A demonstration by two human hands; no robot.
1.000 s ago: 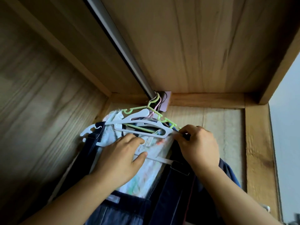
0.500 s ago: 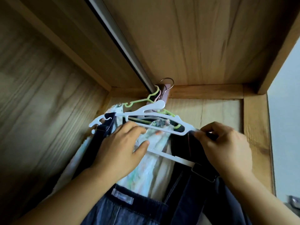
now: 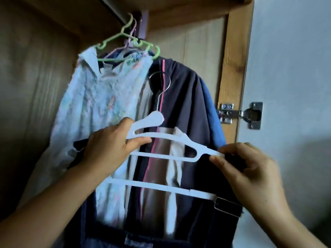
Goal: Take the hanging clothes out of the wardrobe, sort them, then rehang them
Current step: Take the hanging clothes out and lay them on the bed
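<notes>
Both hands grip one white plastic hanger with a metal hook (image 3: 161,140): the left hand (image 3: 109,149) wraps its left shoulder, the right hand (image 3: 250,169) pinches its right tip. Two hangers, one green plastic hanger (image 3: 125,35) and one pink hanger (image 3: 133,31), hang on the wardrobe rail (image 3: 114,8).

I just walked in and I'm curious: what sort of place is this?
Most likely the inside of a home wardrobe: wooden walls, a rail with hangers and clothes, and a door hinge on the frame.
</notes>
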